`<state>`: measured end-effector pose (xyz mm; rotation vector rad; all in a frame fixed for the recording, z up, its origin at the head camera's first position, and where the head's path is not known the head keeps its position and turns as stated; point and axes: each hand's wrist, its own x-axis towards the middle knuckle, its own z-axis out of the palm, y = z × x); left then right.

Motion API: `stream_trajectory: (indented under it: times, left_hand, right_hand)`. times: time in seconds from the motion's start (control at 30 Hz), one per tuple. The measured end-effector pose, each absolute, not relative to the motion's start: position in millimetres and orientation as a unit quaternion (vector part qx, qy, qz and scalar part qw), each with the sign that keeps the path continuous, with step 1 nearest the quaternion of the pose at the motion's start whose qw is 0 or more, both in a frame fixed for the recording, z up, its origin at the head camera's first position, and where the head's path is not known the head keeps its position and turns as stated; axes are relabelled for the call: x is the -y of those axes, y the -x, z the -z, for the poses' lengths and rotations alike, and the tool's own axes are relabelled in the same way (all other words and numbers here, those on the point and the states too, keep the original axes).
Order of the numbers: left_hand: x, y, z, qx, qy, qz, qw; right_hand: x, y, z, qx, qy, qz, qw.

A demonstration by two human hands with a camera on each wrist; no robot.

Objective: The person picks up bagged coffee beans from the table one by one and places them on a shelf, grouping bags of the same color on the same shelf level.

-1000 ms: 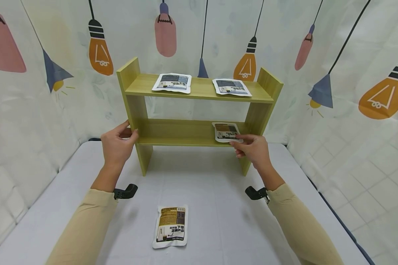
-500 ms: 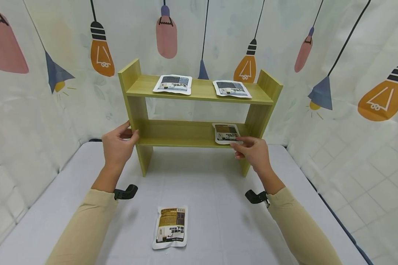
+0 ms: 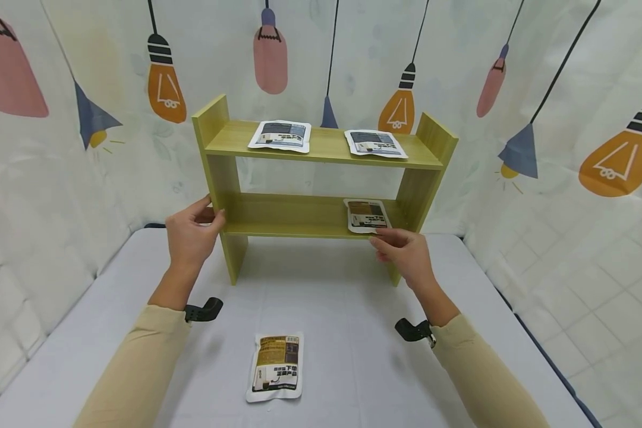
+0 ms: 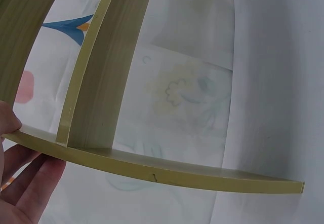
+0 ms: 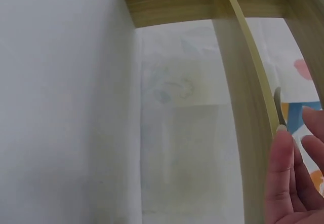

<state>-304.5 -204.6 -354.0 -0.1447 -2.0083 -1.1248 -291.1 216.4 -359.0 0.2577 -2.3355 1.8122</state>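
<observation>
A yellow-green wooden shelf [image 3: 299, 215] with two levels stands on the grey table [image 3: 342, 297]. My left hand [image 3: 192, 233] grips its left side panel at the lower level, thumb in front and fingers behind; the left wrist view shows the thumb and fingers [image 4: 25, 183] by the panel edge [image 4: 167, 171]. My right hand [image 3: 401, 249] hovers just in front of the lower board, fingers relaxed and holding nothing, a little apart from a brown pouch [image 3: 367, 215] lying on that board. In the right wrist view straight fingers [image 5: 283, 178] are beside the board edge [image 5: 248, 112].
Two dark-labelled pouches [image 3: 280, 135] [image 3: 375, 143] lie flat on the top board. Another brown pouch [image 3: 276, 365] lies on the table near me. A curtain printed with light bulbs [image 3: 567, 148] encloses the table on three sides.
My right hand has drawn back from the brown pouch toward me and slightly down, leaving it on the lower board. The left hand has kept its hold.
</observation>
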Motion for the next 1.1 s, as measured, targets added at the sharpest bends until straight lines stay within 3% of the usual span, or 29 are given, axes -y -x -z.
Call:
stream_trajectory:
  times: [0.33, 1.1]
  left_hand:
    - [205.2, 304.5, 354.2, 0.797, 0.055, 0.446, 0.402]
    - [206.0, 303.9, 353.0, 0.803, 0.052, 0.441, 0.397]
  right_hand:
    - [-207.9, 276.4, 374.2, 0.795, -0.096, -0.593, 0.085]
    - [-172.8, 223.6, 416.1, 0.779, -0.087, -0.621, -0.012]
